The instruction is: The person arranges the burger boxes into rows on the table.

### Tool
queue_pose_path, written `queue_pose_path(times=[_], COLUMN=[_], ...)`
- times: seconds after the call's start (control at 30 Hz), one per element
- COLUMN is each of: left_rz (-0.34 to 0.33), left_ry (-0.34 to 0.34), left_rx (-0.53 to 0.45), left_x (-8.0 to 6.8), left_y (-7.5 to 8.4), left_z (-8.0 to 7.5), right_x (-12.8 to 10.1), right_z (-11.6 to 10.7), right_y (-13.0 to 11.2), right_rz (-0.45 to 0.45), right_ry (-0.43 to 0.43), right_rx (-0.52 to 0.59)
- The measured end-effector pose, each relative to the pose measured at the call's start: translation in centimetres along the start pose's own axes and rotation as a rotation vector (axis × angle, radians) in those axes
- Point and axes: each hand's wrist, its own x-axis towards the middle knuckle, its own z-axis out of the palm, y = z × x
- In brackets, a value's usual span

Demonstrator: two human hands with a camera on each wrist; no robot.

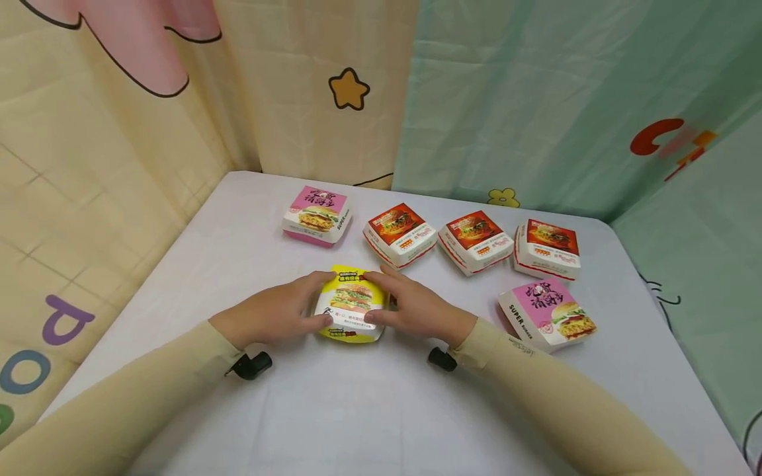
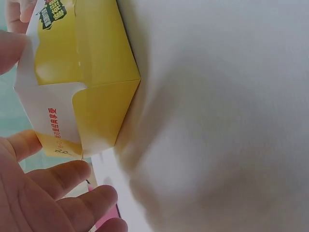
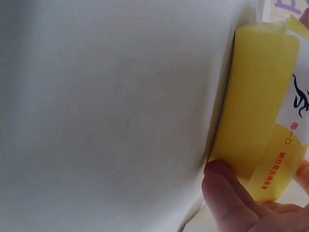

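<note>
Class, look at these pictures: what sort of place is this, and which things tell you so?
Probably a staged tabletop set, not a restaurant: cartoon-printed fabric curtains wall in a white cloth-covered table, where printed cardboard burger boxes lie in a row, such as a red one. Both hands hold a yellow burger box.

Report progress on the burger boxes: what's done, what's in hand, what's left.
Looks done: four closed boxes form a back row, the pink box and three red boxes. In hand: the left hand and right hand grip the yellow box from both sides. Left, probably: another pink box sits apart, nearer.
</note>
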Motion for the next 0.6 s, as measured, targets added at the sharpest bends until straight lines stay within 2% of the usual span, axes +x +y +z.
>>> queue_pose_path(times=[0.23,0.6], left_rz=[-0.003,-0.024], left_ry=[0.016,0.021], left_rx=[-0.007,-0.023], left_x=[-0.4,-0.9], left_y=[-1.3,-3.5], left_z=[-0.8,-1.7], right_x=[1.3,3.4], right_z=[0.7,1.3], right_y=[-0.5,-1.9], right_rz=[-0.060,-0.029], right_ry=[0.061,0.028], right_rx=[0.010,0.016])
